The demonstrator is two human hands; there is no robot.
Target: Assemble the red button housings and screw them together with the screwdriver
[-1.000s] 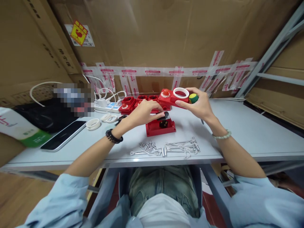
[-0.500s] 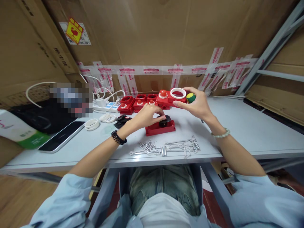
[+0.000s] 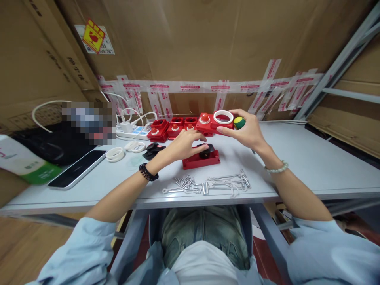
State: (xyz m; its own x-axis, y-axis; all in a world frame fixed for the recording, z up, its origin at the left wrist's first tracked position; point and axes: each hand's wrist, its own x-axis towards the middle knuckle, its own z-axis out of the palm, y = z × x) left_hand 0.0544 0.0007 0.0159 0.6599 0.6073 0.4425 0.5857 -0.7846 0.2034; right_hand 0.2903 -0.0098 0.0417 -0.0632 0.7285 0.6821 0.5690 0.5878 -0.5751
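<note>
My right hand (image 3: 248, 128) grips a red plastic housing (image 3: 204, 126) with a red dome, and a white ring (image 3: 223, 116) lies on its top. A green-and-yellow tool handle (image 3: 239, 122) is tucked in the same hand; a thin tip shows below the palm. On the table stands an open red base (image 3: 204, 161) with a black part (image 3: 208, 150) in it. My left hand (image 3: 188, 143) is over that base, thumb at the black part and fingers apart from the thumb. Whether the thumb presses on it I cannot tell.
Small screws (image 3: 185, 182) and metal rods (image 3: 227, 183) lie near the front edge. Several red housings (image 3: 157, 130) line the back, beside a power strip (image 3: 138, 133). Leftward are black parts (image 3: 152, 151), white rings (image 3: 115, 154) and a phone (image 3: 77, 170). Cardboard (image 3: 184, 43) walls the back.
My left fingers have lifted off the black part and spread away from the thumb. The right hand keeps the red housing in nearly the same place.
</note>
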